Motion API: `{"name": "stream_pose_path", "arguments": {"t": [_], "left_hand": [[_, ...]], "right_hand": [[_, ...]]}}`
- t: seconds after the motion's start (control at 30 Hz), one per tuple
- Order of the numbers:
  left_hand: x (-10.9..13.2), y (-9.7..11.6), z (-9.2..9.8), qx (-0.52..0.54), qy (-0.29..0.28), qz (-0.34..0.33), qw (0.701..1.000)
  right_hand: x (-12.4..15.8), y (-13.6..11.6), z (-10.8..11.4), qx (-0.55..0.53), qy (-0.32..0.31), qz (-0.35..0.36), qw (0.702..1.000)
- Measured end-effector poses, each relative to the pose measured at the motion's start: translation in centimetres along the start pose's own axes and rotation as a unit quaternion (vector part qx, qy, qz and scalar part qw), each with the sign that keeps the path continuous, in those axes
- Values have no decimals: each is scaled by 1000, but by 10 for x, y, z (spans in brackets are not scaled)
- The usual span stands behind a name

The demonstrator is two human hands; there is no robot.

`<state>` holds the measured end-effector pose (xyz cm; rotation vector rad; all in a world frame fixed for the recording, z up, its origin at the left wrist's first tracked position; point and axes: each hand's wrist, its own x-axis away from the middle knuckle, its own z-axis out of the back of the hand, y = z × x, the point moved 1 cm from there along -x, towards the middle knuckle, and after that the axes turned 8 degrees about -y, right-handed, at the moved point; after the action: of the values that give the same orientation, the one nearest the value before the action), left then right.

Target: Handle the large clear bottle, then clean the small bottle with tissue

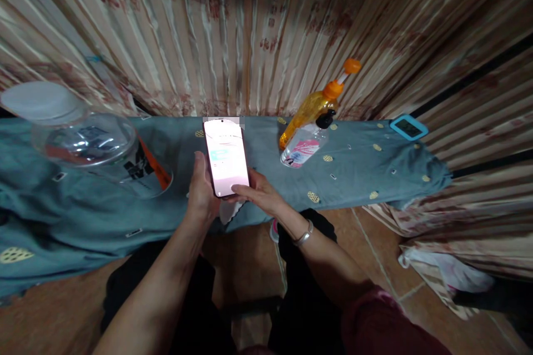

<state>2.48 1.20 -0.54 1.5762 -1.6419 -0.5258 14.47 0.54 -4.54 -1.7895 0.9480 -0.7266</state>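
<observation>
A smartphone [227,158] with a bright, lit screen is held upright over the cloth-covered table. My left hand [202,191] grips its left side and lower edge, with the thumb along the side. From the right, my right hand [260,191] is at the lower right corner, its thumb on the bottom of the screen and its other fingers partly hidden behind the phone. A metal bracelet [305,233] circles my right wrist. Something pale with a jagged edge [230,212] shows just below the phone.
A large clear plastic jar [95,144] with a white lid stands at the left. Right of the phone are an orange pump bottle [310,111] and a clear bottle [303,147]. A blue-framed digital device [408,127] lies at the right on the green cloth [353,172]. Curtains hang behind.
</observation>
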Motion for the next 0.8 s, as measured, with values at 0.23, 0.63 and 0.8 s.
{"name": "stream_pose_path", "arguments": {"t": [0.23, 0.63, 0.8], "left_hand": [[2, 2, -3, 18, 10, 12, 1000], [-2, -4, 3, -9, -8, -19, 1000], [-6, -7, 7, -13, -19, -34, 999]], "right_hand": [[-1, 4, 1, 11, 13, 7, 1000], [-2, 3, -1, 9, 11, 13, 1000], [-3, 7, 0, 23, 19, 9, 1000]]}}
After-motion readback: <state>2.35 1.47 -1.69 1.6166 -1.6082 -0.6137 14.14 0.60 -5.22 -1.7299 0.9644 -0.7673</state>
